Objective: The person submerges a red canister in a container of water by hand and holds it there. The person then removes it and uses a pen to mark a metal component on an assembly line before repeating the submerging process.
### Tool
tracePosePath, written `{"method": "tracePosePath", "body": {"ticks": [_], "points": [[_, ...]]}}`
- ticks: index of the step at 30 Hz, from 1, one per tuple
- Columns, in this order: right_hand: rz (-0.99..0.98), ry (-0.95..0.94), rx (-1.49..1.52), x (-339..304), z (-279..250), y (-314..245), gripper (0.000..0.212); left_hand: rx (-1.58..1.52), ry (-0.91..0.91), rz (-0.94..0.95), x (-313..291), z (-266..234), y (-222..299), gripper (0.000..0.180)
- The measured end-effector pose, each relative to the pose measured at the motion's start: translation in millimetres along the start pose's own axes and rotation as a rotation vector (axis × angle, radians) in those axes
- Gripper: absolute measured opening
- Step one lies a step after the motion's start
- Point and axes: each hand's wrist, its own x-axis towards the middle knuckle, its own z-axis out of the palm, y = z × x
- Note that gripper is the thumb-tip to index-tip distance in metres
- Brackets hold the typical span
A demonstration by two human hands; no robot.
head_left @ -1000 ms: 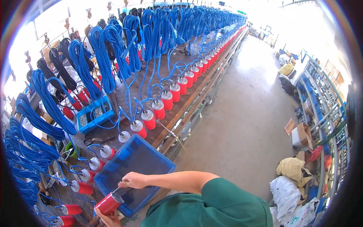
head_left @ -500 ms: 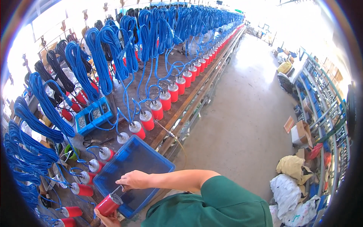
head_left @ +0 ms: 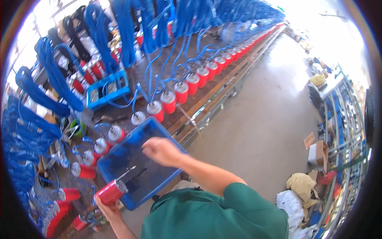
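Note:
My left hand (head_left: 110, 210) is wrapped round a red cylinder (head_left: 110, 192) with a grey metal end, held tilted over the near left corner of a blue plastic bin (head_left: 175, 148). From the cylinder's end a thin metal rod (head_left: 126, 173) sticks out toward the middle of the bin. My right hand (head_left: 161, 151) is in the air above the bin, apart from the rod. Motion blurs its fingers, which look bent; whether they hold anything cannot be made out.
Similar red cylinders (head_left: 168, 102) with blue cables line the bench edge and stand left of the bin. Coiled blue cables (head_left: 59, 75) hang above. A light-blue divided tray (head_left: 108, 90) of small parts lies behind. Shelving (head_left: 346, 119), a cardboard box (head_left: 318, 153) and sacks (head_left: 301, 186) are across the aisle.
My right hand has let go of the rod and moved up and right. The left hand still holds the red cylinder. The whole view has shifted and turned slightly.

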Motion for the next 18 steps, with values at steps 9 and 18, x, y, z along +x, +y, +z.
{"method": "tracePosePath", "body": {"ticks": [9,18], "points": [[0.580,0.335,-0.579,13,-82,232,0.025,-0.041,0.072,0.012,-12,30,10,0.071],[0.743,0.050,-0.717,45,-107,255,0.037,-0.023,0.075,-0.056,-14,28,9,0.076]]}}
